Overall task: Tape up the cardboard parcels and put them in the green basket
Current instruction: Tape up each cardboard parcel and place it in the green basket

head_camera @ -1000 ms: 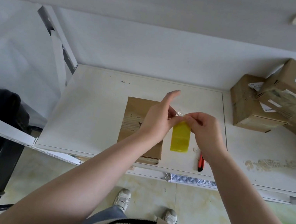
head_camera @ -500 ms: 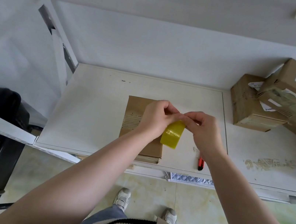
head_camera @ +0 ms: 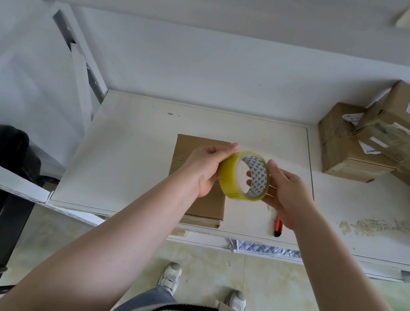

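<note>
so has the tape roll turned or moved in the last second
Yes. The yellow tape roll was edge-on a second ago; it has now turned so its hole faces the camera. It stays above the flat cardboard parcel's right edge, held by both hands.

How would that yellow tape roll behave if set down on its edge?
The tape roll is a round hollow ring, so it would probably roll away. It looks light, held between the left hand and right hand, and likely stiff.
</note>
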